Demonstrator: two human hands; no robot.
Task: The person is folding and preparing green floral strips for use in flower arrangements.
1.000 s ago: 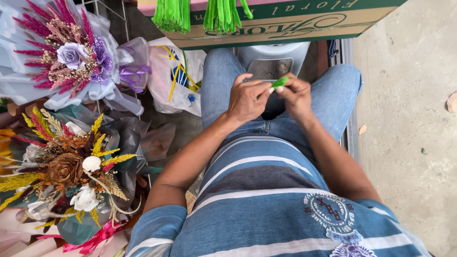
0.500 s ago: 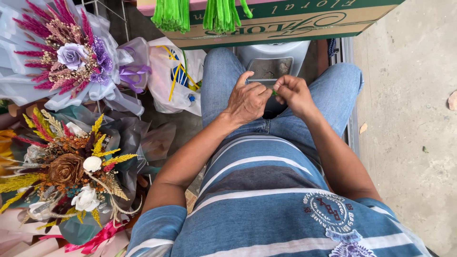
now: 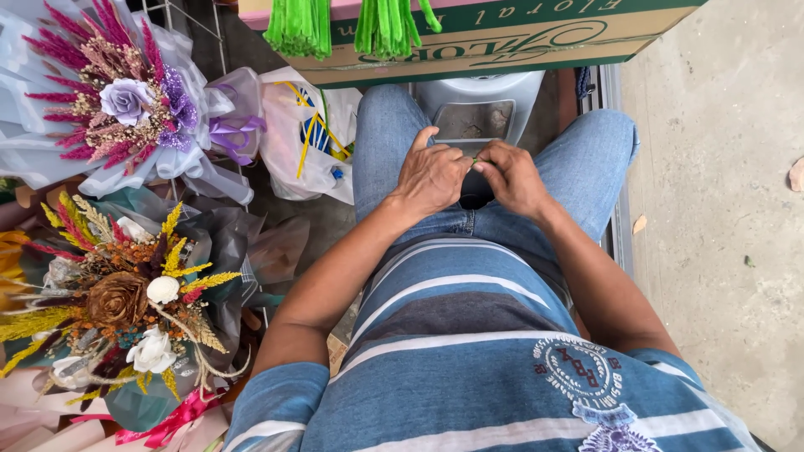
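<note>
A small green piece (image 3: 474, 161) sits pinched between the left hand (image 3: 431, 176) and right hand (image 3: 512, 176) above the lap, fingers closed on it, mostly hidden. Working it well likely means keeping both hands close and steady. Green stem bundles (image 3: 343, 25) hang ahead; bouquets (image 3: 126, 293) lie left.

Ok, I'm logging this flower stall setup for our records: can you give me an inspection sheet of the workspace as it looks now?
Surface: lap in blue jeans, concrete floor at one side.
Job's things: small green piece, barely visible between both hands.
Clutter: purple bouquet, brown and yellow bouquet, white plastic bag, green strands hanging from a cardboard box.
Grippers: left hand and right hand pinch the piece together.
Cables: nothing seen.
Surroundings: pale stool between the knees.
</note>
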